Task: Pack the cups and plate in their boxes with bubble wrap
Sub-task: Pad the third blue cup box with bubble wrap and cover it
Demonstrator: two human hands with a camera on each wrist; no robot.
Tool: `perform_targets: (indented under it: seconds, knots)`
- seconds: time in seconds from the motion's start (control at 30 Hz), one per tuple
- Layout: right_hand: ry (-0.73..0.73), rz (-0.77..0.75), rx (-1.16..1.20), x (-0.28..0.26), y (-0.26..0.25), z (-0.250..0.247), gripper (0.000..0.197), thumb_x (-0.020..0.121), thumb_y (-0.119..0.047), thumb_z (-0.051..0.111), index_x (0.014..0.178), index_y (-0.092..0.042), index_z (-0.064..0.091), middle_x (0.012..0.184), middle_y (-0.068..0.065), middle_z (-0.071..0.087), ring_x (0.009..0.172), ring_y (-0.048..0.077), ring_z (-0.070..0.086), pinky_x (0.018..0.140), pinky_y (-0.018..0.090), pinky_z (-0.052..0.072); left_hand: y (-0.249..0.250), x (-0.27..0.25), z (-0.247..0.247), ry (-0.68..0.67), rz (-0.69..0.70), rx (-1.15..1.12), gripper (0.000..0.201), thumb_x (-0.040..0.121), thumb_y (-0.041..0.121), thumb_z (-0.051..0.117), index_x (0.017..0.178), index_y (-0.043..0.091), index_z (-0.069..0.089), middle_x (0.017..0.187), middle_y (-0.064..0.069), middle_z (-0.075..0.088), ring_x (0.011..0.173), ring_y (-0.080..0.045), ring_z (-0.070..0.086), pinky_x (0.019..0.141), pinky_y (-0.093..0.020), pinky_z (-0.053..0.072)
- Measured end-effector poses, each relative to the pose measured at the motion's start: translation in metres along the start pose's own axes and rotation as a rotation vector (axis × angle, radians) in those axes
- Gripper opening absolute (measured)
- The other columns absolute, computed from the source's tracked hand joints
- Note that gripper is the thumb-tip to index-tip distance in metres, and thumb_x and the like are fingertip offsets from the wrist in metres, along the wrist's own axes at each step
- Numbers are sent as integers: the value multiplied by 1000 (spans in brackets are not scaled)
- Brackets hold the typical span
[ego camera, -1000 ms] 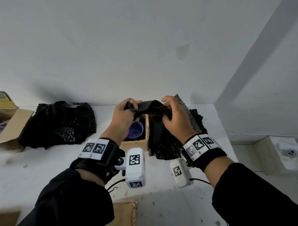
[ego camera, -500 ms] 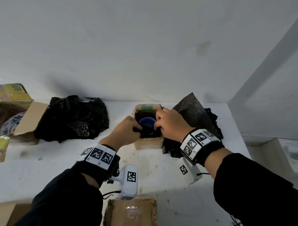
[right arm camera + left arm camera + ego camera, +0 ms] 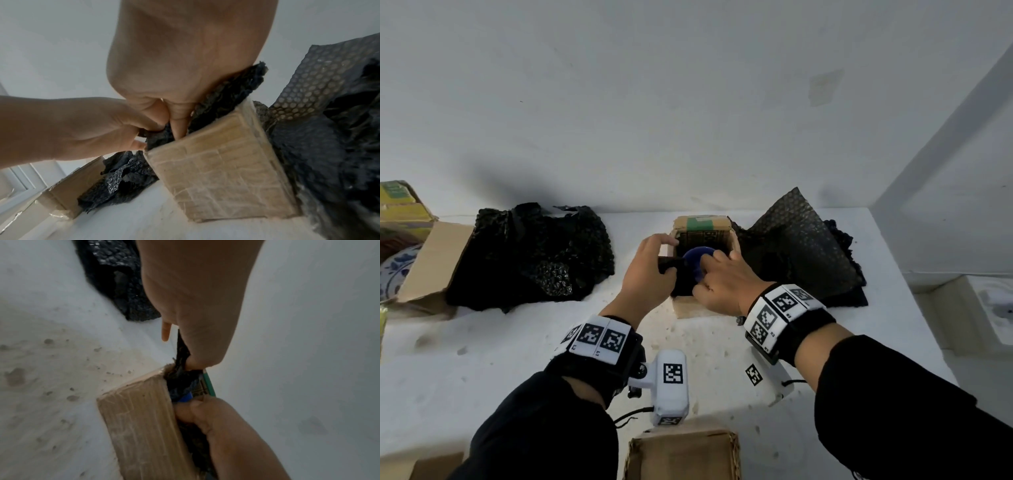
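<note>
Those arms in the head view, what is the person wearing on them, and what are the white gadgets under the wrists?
Both arms wear black long sleeves. Each wrist carries a black strap with white panels printed with square black-and-white codes. Under each wrist hangs a small white camera unit bearing one such code, with a thin dark cable trailing from it. The left hand and right hand are bare: no gloves.

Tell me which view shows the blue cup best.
Head view: the blue cup sits in the small box, its rim visible between the left hand and right hand. Left wrist shows only a blue sliver; right wrist shows none of it.
</note>
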State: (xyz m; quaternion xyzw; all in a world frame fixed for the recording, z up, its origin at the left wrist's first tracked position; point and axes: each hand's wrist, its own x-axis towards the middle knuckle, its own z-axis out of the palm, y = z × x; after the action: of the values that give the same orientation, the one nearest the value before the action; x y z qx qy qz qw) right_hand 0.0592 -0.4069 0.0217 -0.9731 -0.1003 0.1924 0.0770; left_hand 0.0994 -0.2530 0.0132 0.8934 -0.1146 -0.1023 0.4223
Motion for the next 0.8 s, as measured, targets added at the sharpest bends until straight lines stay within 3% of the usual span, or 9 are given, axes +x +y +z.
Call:
perform_targets:
  seconds: [0.07, 0.2, 0.27, 0.33, 0.43, 0.53, 0.6, 0.67, 0.8]
  knots:
    - [-70, 24, -18, 6, -7, 4, 46, 95, -37, 25, 122, -8, 50, 121, 8, 45, 114, 25, 37, 100, 39, 22, -3, -1, 2, 5, -55, -119, 53, 81, -3, 53, 125, 27, 47, 109, 8, 60, 97, -12, 56, 79, -27, 48]
    - [-107, 78, 12, 17, -16, 7, 47, 96, -36, 26, 126, -10, 50, 125, 9, 46, 117, 26, 38, 103, 39, 23, -9, 0, 4, 6, -60, -41, 57, 81, 5, 60, 133, 26, 47, 126, 9, 53, 108, -8, 49, 85, -18, 37]
    - [11, 69, 180, 17, -13, 7, 33, 94, -33, 37, 104, -9, 59, 110, 6, 52, 101, 22, 46, 96, 36, 34, -10, 2, 3, -4, -58, -41, 54, 84, 9, 60, 133, 26, 47, 123, 9, 53, 102, -8, 50, 84, -18, 37]
    - [189, 27, 394, 16, -7, 11, 22, 89, -28, 55, 79, -8, 60, 95, -2, 48, 85, 15, 47, 80, 32, 42, -10, 4, 1, -13, -94, -131, 49, 87, 11, 58, 133, 26, 50, 116, 6, 57, 100, -12, 53, 86, -24, 42]
    - [414, -108, 568, 15, -4, 17, 15, 74, -16, 71, 85, -11, 63, 92, 0, 53, 86, 18, 53, 75, 38, 48, -9, 4, 0, -26, -154, -285, 42, 91, 12, 52, 131, 26, 52, 106, 0, 60, 99, -16, 55, 92, -30, 45]
    - [456, -214, 557, 14, -9, 18, 19, 75, -10, 64, 94, -12, 63, 93, 2, 60, 88, 22, 55, 79, 41, 47, -4, -2, -1, -46, -167, -436, 36, 96, 15, 44, 129, 28, 52, 99, 7, 60, 94, -10, 55, 89, -22, 44]
    - [473, -232, 474, 13, -10, 20, 22, 82, -15, 52, 97, -10, 67, 95, 3, 64, 92, 25, 56, 82, 43, 47, -1, -8, -2, -76, -171, -534, 35, 101, 22, 33, 132, 27, 46, 116, 15, 56, 108, -2, 52, 94, -15, 40]
    - [444, -248, 386, 11, -9, 22, 33, 84, -23, 43, 100, -9, 69, 94, 3, 66, 92, 28, 57, 82, 46, 47, -1, -11, -2, -102, -172, -596, 43, 103, 31, 21, 143, 25, 36, 138, 14, 45, 130, -5, 38, 111, -27, 28]
    - [407, -248, 214, 7, -1, 28, 37, 87, -30, 42, 108, -15, 69, 106, 2, 64, 100, 28, 53, 87, 44, 44, -8, -12, 0, -169, -193, -655, 50, 102, 42, 10, 144, 30, 33, 150, 10, 32, 140, -6, 22, 118, -38, 13]
